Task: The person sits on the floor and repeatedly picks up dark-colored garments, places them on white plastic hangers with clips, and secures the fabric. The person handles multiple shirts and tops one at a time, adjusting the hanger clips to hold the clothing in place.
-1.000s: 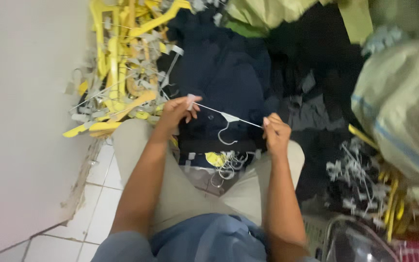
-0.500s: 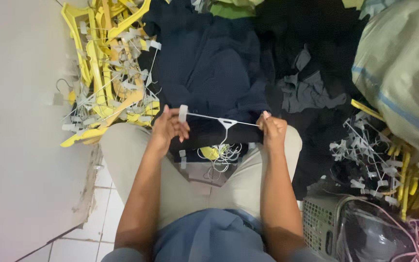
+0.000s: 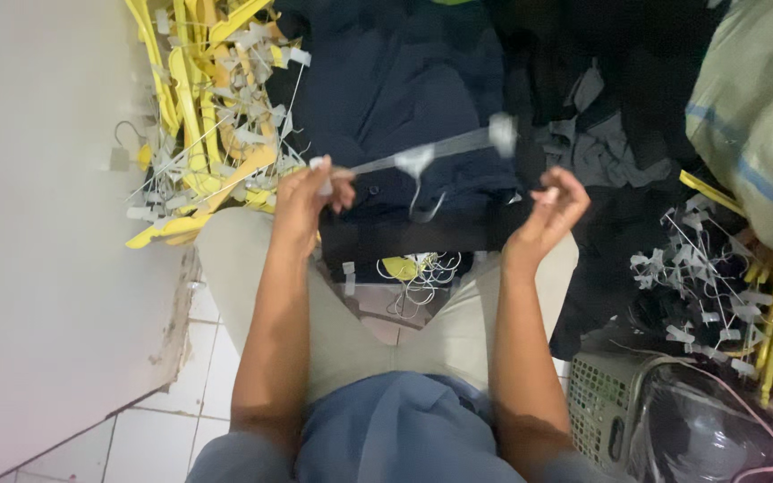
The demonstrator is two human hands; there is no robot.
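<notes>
Right hand [image 3: 549,204] has let go; left hand [image 3: 304,199] grips hanger [image 3: 422,156].

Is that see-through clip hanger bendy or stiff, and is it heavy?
Probably stiff: the clear plastic clip hanger stays straight though only the left hand pinches one end. Likely light, since fingertips alone carry it. The right hand is open beside it, off the hanger.
</notes>
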